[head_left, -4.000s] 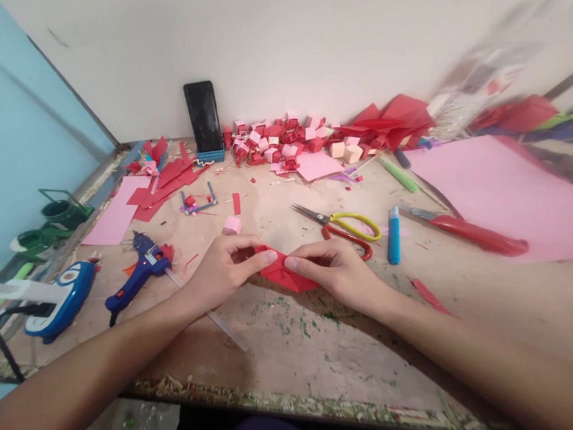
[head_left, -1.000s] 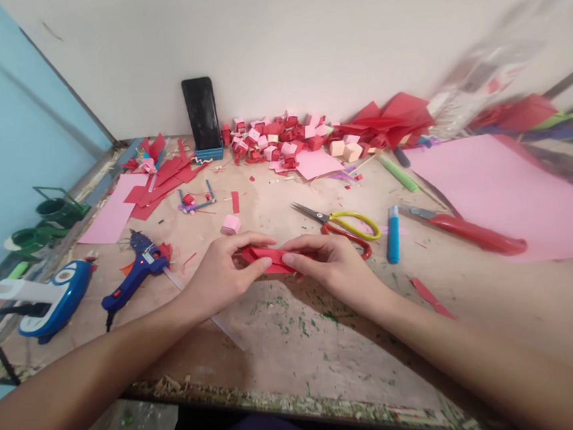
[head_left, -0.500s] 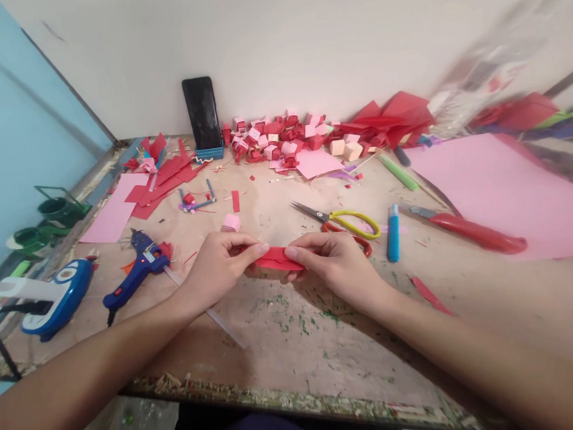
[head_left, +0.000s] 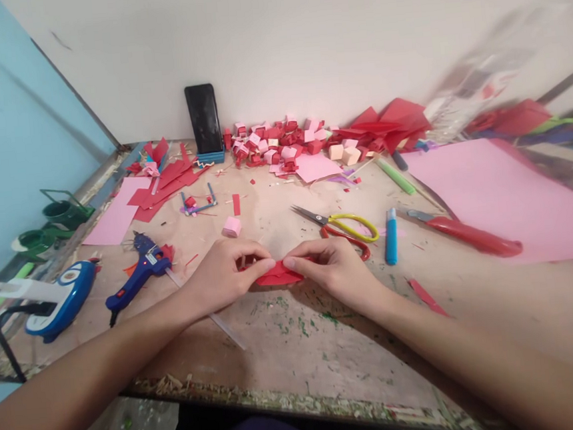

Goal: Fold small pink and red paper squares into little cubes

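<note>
Between my two hands is a piece of folded red paper, low over the middle of the table. My left hand pinches its left part with thumb and fingers. Its right part is gripped by my right hand, the thumb close to the other thumb. Fingers cover much of the paper, so its full shape is hidden. A small pink paper cube sits just beyond my left hand. Scissors with one yellow and one red handle lie behind my right hand.
A blue glue gun with a clear stick lies left. To the right are a blue tube, a red-handled knife and pink sheets. A phone stands at the wall beside heaped paper cubes.
My hands have lowered slightly toward me with the red paper, and the thumbs have come closer together. The paper is tilted differently. The view has shifted a little.
</note>
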`<state>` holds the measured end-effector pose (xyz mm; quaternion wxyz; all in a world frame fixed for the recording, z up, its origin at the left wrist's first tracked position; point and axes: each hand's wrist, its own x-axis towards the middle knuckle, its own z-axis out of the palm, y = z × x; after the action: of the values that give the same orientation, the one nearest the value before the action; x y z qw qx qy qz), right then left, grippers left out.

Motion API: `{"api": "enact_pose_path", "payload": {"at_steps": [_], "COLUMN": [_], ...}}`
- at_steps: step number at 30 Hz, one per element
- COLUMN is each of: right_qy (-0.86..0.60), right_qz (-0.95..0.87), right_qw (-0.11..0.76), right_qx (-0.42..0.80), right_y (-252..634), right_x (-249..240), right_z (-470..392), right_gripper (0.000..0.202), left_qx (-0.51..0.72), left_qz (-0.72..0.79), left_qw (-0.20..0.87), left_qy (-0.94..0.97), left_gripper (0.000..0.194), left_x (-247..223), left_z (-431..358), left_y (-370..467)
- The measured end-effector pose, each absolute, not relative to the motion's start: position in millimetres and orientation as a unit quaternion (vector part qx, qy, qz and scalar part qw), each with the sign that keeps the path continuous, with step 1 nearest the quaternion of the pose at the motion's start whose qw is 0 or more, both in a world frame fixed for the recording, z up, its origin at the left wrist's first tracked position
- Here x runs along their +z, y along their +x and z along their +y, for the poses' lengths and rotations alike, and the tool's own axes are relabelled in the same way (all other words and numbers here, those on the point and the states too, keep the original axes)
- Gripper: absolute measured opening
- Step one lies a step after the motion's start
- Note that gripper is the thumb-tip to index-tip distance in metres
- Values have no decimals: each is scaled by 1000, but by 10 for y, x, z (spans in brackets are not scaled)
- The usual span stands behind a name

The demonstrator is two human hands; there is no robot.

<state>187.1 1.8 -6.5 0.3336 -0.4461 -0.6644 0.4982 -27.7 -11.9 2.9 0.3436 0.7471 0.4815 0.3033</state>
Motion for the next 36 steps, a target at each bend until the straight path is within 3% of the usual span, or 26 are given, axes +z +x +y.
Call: {"api": "enact_pose_path", "payload": {"at_steps": [22,36], "right_qy": [-419,-452], "right_qz": [-692,-632], "right_qw": [317,335], "right_qx": [495,532], "right_y": [1862,1855], "right_x": [-55,-46], "right_z": [2,5], "right_gripper": [19,24], "left_qx": [297,316], "left_qz": [443,486], "left_qw": [290,332], "left_qy": [795,744], "left_gripper": [13,17], "left_x": [24,31], "left_z": [-176,-145], "left_y": [-223,-252]}}
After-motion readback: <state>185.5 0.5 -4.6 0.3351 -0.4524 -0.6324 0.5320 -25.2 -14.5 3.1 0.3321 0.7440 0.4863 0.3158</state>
